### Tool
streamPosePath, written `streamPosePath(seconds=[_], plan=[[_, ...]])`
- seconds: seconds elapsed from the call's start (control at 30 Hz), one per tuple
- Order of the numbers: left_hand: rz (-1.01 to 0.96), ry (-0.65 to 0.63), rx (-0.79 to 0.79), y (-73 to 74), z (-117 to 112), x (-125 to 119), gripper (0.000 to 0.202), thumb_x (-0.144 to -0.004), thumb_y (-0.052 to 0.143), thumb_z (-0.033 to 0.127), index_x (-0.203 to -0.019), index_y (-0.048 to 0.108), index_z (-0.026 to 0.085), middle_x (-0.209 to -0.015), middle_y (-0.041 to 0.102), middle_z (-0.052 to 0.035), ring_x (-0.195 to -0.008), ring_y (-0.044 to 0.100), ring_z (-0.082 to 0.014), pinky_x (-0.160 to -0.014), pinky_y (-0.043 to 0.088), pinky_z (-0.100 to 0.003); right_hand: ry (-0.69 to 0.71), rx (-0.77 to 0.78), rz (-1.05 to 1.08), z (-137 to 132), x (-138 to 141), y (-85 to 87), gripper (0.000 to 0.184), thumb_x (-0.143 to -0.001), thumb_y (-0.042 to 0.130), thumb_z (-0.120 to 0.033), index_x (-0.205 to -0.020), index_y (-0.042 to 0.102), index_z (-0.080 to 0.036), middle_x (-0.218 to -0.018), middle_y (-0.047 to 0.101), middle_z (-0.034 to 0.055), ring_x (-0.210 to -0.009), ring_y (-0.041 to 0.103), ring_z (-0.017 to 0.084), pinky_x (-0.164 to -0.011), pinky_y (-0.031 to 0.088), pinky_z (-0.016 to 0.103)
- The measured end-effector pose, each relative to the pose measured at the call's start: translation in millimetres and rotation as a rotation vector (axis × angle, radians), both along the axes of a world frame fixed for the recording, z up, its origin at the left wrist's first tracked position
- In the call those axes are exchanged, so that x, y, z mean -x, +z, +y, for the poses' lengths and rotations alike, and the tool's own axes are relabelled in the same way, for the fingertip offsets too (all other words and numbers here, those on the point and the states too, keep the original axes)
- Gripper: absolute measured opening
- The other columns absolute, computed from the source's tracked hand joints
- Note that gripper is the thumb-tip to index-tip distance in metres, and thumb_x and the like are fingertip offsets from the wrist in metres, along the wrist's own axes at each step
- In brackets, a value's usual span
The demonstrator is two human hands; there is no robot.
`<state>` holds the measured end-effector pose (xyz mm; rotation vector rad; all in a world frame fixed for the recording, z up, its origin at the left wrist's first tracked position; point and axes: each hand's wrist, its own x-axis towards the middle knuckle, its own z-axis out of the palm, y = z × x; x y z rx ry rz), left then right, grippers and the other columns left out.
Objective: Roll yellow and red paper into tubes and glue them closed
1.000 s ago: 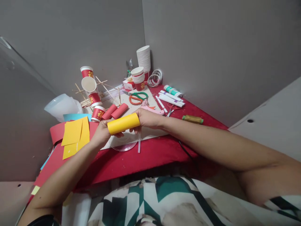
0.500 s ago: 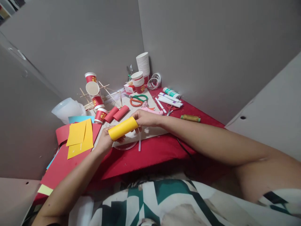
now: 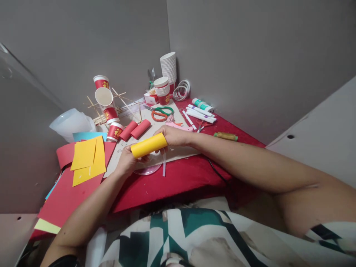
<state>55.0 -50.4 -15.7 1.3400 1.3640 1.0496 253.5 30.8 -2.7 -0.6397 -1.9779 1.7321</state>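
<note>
The yellow paper tube (image 3: 148,145) is above the near edge of the table, slightly tilted, with the left hand (image 3: 127,160) gripping one end and the right hand (image 3: 174,136) pinching the other, though most fingertips are hidden behind it. Below, the clear round dish (image 3: 147,172) is partly covered, and the right hand conceals part of a pink object (image 3: 188,129), difficult to identify.

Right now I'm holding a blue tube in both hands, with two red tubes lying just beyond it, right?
Not quite: the head view shows a yellow tube, not a blue one, in your left hand and right hand. The two red tubes do lie just beyond it.
</note>
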Motion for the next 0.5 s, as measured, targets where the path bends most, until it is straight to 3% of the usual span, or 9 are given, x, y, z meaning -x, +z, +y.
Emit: streamPosePath(seconds=[0.1,0.3,0.5], plan=[[-0.040,0.056,-0.012,-2.5,-0.9,-1.3,0.021,-0.072,0.074,0.039,-0.077,0.071,0.020,-0.057,0.064,0.0004,-0.050,0.057,-0.0144,-0.051,0.048,-0.029,-0.016,0.002,-0.005,-0.2,-2.3,1.8,0.020,-0.061,0.060,-0.013,-0.073,0.076,-0.013,-0.053,0.070,0.0008,-0.044,0.060,0.010,-0.045,0.045,0.017],[-0.082,0.063,-0.026,-3.8,-5.4,-0.5,0.015,-0.066,0.074,0.029,-0.067,0.067,0.017,-0.055,0.063,0.0007,-0.049,0.058,-0.0129,-0.054,0.048,-0.027,-0.024,-0.012,-0.024,-3.1,-3.1,2.1,0.012,-0.061,0.062,-0.015,-0.065,0.073,-0.012,-0.048,0.066,-0.0005,-0.042,0.058,0.009,-0.043,0.044,0.017],[-0.144,0.050,0.006,-7.5,-4.8,-0.6,0.016,-0.071,0.070,0.029,-0.078,0.071,0.015,-0.054,0.064,0.0002,-0.050,0.059,-0.0144,-0.054,0.049,-0.028,-0.075,-0.024,-0.005,-5.4,-0.5,-0.3,0.010,-0.061,0.064,-0.016,-0.064,0.072,-0.012,-0.050,0.067,0.0010,-0.045,0.061,0.011,-0.047,0.048,0.019]])
